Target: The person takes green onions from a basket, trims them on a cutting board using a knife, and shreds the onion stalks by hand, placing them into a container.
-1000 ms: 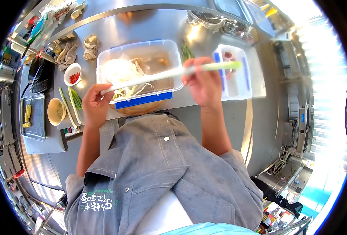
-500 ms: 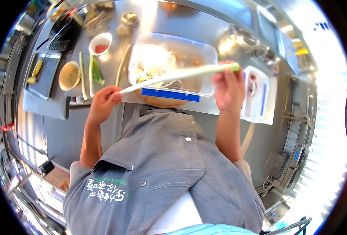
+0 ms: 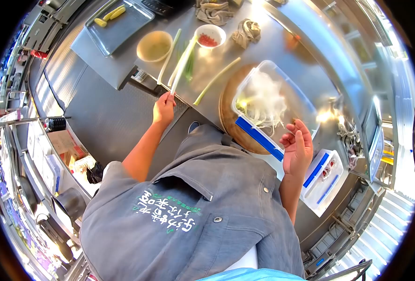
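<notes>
My left hand [image 3: 164, 109] is closed on the lower end of a white scallion stalk [image 3: 183, 63], which points up across the counter beside other stalks. My right hand [image 3: 297, 149], its fingers loosely curled and apart, is raised at the near right corner of a clear plastic box [image 3: 304, 103] and holds nothing that I can see. White shreds [image 3: 266, 100] lie in the box, which rests on a round wooden board [image 3: 227, 102]. Another scallion stalk [image 3: 216, 80] lies left of the board.
A white bowl of red pieces [image 3: 209, 37], a tan bowl [image 3: 154, 46] and crumpled cloths [image 3: 247, 33] stand behind the stalks. At the far left is a tray [image 3: 128, 27] with yellow pieces. A second plastic box [image 3: 323, 182] sits at the right.
The view has turned to the left. My right hand has let go of the long stalk, and my left hand has carried it over to the other stalks.
</notes>
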